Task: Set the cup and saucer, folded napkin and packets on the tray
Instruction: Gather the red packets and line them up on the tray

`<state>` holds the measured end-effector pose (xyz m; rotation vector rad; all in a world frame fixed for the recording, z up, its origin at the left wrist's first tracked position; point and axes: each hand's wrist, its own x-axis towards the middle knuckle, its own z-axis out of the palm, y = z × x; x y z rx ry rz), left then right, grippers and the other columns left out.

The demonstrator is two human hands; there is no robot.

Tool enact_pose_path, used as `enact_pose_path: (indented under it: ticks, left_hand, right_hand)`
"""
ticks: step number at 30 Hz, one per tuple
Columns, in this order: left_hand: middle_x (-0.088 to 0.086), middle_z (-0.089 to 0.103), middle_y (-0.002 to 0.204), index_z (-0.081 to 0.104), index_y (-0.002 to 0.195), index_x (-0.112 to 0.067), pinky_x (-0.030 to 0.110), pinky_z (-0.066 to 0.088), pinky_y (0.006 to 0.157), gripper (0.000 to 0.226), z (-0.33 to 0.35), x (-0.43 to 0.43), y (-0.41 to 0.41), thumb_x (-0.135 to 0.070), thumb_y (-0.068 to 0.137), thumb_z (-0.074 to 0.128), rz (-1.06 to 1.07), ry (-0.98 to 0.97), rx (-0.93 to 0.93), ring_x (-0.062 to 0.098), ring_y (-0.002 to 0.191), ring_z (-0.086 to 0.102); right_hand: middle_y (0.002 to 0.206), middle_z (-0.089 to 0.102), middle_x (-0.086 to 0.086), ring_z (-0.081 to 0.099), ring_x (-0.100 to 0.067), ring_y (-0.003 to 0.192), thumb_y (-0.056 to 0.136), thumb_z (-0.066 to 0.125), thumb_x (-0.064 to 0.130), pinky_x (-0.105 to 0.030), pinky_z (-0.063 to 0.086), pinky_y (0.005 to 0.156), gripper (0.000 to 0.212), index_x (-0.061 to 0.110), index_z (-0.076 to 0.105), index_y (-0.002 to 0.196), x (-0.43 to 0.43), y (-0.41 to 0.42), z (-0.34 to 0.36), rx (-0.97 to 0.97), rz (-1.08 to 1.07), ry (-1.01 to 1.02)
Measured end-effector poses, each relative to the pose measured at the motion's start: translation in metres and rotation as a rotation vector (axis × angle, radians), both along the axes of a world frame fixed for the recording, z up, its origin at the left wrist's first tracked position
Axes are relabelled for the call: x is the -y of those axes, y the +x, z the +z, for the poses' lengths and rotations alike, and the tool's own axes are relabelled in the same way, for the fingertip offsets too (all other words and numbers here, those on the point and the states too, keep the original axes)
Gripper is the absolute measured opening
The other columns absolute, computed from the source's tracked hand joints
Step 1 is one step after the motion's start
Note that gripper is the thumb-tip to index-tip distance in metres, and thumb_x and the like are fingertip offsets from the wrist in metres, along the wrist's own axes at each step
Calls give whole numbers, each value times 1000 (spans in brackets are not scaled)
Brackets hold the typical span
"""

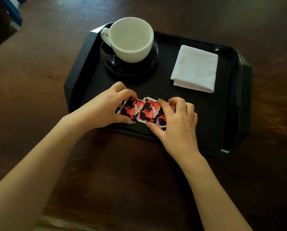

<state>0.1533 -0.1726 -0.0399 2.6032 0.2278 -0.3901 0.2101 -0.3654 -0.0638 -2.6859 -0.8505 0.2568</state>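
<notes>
Packets [145,110]: three red-and-black sachets with white edges, lying flat in a row that overlaps slightly, on the near part of the tray [226,114], just inside its front rim.

Left hand [106,109]: on the left-hand packet; grip pinching it, thumb at the near edge, fingers curled over the far edge.

Right hand [176,119]: on the right-hand packet, covering most of it; grip pinching, thumb at the near edge by the middle packet, fingers bent over the top and far edge. Middle packet lies between the two hands, touched at its sides.

Cup [131,40]: white, empty, upright, handle toward the left; stands on the saucer [122,67].

Saucer: black, glossy, at the tray's far left corner, its far edge near the rim.

Napkin [195,69]: white, folded into a square, flat on the tray's far right part, well apart from the saucer and from the packets.

Tray: black, rectangular with cut corners and raised rim; sits on the table [39,72].

Table: dark brown wood, worn, with pale scratches near the left forearm.
</notes>
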Motion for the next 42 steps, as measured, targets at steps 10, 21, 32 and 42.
enact_pose_path:
  ticks: [10,21,32,42]
  left_hand:
    - [0,29,134,21,145,-34,22,40,83,95,3,8,0,-45,67,75,5,30,34,6,107,35]
    - [-4,30,138,31,142,-30,34,44,96,82,-2,16,12,-46,72,71,-112,81,22,13,128,28]
    - [-5,29,138,27,144,-30,28,41,90,87,-4,15,13,-47,71,71,-124,85,40,12,127,30]
    - [-2,29,139,27,144,-28,30,43,91,88,-5,16,12,-47,71,72,-130,85,60,14,127,34]
  right_hand:
    - [143,29,5,21,-14,129,79,61,54,-31,21,107,82,30,21,146,16,16,13,-160,100,55]
    - [128,41,2,33,-15,119,77,68,44,-26,26,96,67,21,42,134,18,14,9,-58,79,52]
    - [128,40,1,32,-16,120,78,66,46,-26,27,96,66,21,41,134,19,7,5,-28,51,72]
    - [130,40,1,32,-15,120,78,65,47,-27,28,98,68,21,39,136,21,6,4,-31,46,75]
